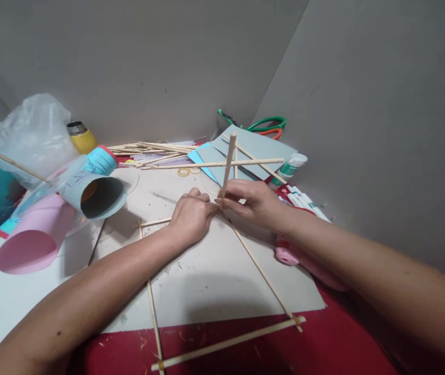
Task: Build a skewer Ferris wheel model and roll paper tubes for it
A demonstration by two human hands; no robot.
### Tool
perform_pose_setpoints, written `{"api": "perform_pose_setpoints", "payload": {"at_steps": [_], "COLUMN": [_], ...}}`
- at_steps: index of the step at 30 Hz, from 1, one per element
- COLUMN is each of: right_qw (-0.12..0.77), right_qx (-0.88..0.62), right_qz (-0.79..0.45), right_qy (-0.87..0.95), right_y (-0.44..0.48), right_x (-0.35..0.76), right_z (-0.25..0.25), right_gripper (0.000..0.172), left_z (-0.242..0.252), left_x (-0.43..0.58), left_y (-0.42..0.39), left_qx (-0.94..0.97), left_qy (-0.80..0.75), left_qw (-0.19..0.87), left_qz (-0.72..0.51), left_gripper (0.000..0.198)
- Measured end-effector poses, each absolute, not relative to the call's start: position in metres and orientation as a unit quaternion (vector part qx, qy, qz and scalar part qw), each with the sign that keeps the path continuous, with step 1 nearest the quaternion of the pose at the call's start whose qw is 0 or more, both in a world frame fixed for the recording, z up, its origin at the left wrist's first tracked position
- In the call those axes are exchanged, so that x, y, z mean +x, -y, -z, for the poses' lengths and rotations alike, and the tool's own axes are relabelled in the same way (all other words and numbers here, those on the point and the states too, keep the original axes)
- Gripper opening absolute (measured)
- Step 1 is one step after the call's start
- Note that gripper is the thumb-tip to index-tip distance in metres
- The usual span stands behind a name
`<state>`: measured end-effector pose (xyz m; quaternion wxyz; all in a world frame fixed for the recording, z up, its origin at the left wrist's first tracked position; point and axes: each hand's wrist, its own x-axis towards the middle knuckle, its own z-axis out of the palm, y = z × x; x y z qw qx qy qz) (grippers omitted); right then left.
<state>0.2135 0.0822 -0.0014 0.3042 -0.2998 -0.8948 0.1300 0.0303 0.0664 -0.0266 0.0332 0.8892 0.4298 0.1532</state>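
A square frame of thin wooden sticks (261, 273) lies on a pale board (214, 281), its corners bound with rubber bands. At the frame's far corner my left hand (191, 214) and my right hand (256, 202) meet, both with fingers closed. My right hand pinches an upright wooden stick (228, 161) that rises from that corner. My left hand presses on the joint beside it; what its fingertips hold is hidden.
A pile of loose sticks (156, 151) lies at the back. Rolled paper tubes, pink (35, 245) and light blue (97, 192), sit left, near a yellow bottle (82, 138) and plastic bag (31, 135). Grey paper sheets (261, 148), scissors (267, 126), a glue bottle (291, 167) and rubber bands (185, 172) are behind.
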Motion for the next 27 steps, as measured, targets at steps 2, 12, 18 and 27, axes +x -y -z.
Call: {"api": "perform_pose_setpoints", "payload": {"at_steps": [2,12,18,27], "right_qw": [0.308,0.317,0.32,0.283], "right_qx": [-0.296,-0.291,-0.302,-0.316], "right_qz": [-0.132,-0.123,-0.14,-0.137], "right_qy": [0.895,0.894,0.887,0.895], "right_y": [-0.0821,-0.0801,-0.0799,-0.0725], "right_x": [0.2132,0.2089,0.2098,0.2146], "right_z": [0.0015,0.0038,0.0022,-0.0039], "right_gripper": [0.015,0.017,0.017,0.012], "left_z": [0.0279,0.0328,0.0339,0.0348], "left_x": [0.0299,0.0277,0.0281,0.0277], "left_y": [-0.0673,-0.0661,-0.0663,-0.0675], "left_qx": [0.889,0.887,0.871,0.872], "left_qy": [-0.429,-0.43,-0.46,-0.462], "left_qw": [0.037,0.042,0.064,0.064], "left_qz": [-0.157,-0.164,-0.158,-0.149], "left_gripper": [0.026,0.026,0.025,0.022]}}
